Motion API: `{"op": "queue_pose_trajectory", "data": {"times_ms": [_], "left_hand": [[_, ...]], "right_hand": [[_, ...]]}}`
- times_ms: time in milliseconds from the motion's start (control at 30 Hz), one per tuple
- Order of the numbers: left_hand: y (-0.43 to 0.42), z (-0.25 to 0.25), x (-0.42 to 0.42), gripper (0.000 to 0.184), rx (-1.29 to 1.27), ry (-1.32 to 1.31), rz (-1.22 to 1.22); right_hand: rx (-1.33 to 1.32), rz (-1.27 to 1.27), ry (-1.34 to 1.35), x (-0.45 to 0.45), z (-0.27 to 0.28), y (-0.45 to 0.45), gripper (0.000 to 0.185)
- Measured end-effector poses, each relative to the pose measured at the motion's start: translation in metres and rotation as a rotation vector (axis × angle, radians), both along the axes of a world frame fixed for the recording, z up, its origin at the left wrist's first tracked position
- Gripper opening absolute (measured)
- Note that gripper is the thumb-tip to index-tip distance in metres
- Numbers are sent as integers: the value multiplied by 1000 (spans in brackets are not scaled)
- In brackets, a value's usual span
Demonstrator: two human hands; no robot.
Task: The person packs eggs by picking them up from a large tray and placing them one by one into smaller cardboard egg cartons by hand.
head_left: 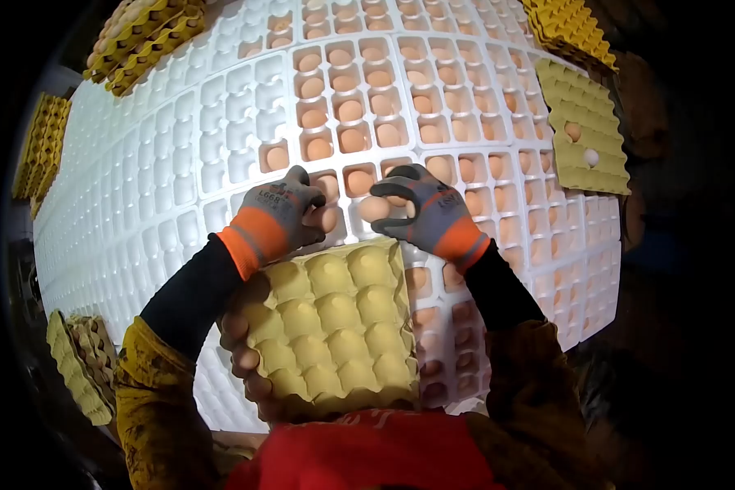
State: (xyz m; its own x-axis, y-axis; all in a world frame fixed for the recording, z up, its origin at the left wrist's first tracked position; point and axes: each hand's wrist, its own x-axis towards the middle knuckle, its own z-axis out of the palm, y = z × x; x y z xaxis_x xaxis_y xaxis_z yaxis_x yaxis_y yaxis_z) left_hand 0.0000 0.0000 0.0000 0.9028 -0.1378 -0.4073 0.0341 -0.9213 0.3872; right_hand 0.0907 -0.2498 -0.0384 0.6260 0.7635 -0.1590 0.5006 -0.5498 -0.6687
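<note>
My left hand (282, 216), in a grey and orange glove, curls around a brown egg (325, 219) over the white foam egg trays (189, 155). My right hand (426, 211), gloved the same way, grips a brown egg (374, 209) at its fingertips, and more egg shell shows inside the fingers. Just beyond the hands, another brown egg (358, 182) sits in a foam pocket. Close to my body lies a yellow egg carton tray (335, 327), its top pockets bare. Several eggs (245, 358) stick out along its left edge, partly covered by it.
Foam trays spread across the whole surface, with eggs in the middle and right pockets. Stacked yellow cartons (143, 45) stand at the back left, others (570, 33) at the back right. A carton (588, 98) with two eggs lies right; more cartons (77, 367) lean at the left edge.
</note>
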Motion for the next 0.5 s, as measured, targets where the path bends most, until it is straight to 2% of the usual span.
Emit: {"op": "queue_pose_trajectory", "data": {"times_ms": [67,100,133,300,333,400,433,467,500], "left_hand": [[4,14,-20,33,-49,-100,-3],[6,-16,7,31,-67,-189,12],[9,-20,-2,29,-117,-188,33],[37,-26,-27,28,-271,-193,-47],[36,-11,-27,27,-364,26,107],[44,-12,-32,26,-547,102,240],[47,-10,-33,25,-638,139,305],[49,-2,-34,26,-545,304,534],[58,-19,-43,30,-651,110,576]], "right_hand": [[-11,34,-34,-17,11,8,39],[30,26,-107,18,-17,7,38],[42,20,-88,14,-20,1,37],[150,2,-32,-5,-28,-28,37],[188,21,-85,-5,-25,-27,39],[303,-279,441,-4,-7,-34,42],[363,-364,445,-3,-8,-38,44],[427,-446,446,-2,-9,-43,45],[477,-415,166,-1,-25,-49,46]]}}
